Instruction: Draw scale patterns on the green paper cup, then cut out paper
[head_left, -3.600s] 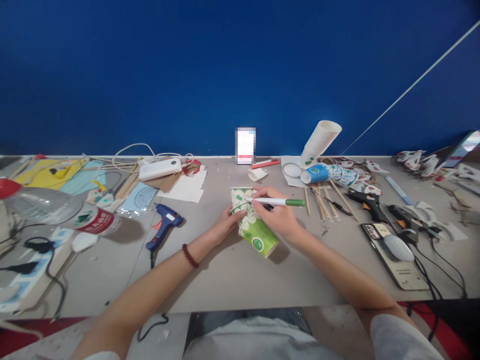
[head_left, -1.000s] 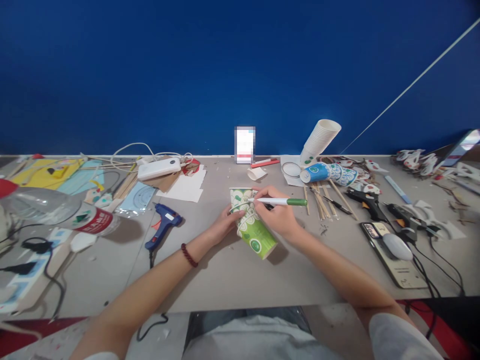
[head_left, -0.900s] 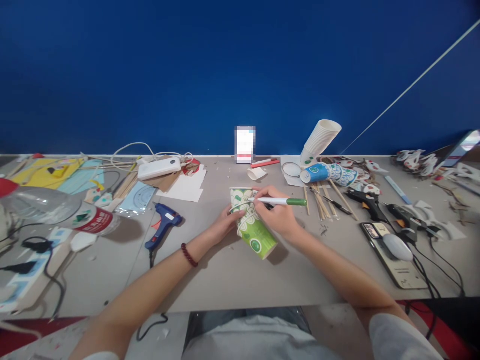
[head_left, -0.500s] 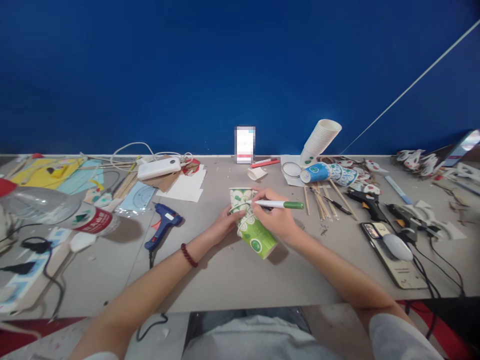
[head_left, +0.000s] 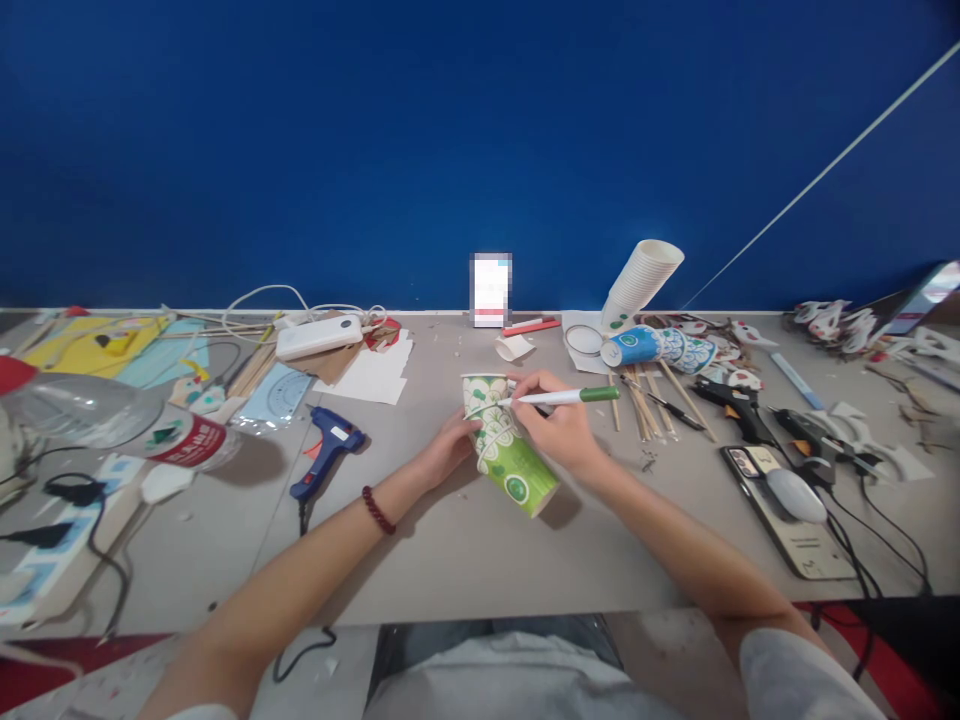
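In front of me several green-and-white paper cups are joined in a bent shape, with a green base tilted toward the lower right. My left hand holds them from the left side, its fingertips partly hidden by the cups. A white marker with a green end lies almost level in my right hand, which is closed around it. The marker's tip points left and is at the cups' patterned side. Whether it touches the paper I cannot tell.
A blue glue gun lies left of my arm, near a plastic bottle and a power strip. To the right are stacked cups, blue cups, wooden sticks, a phone and a mouse.
The marker has shifted slightly left and up, and my left thumb has drawn back from the cups' front. The cups have moved slightly to the right.
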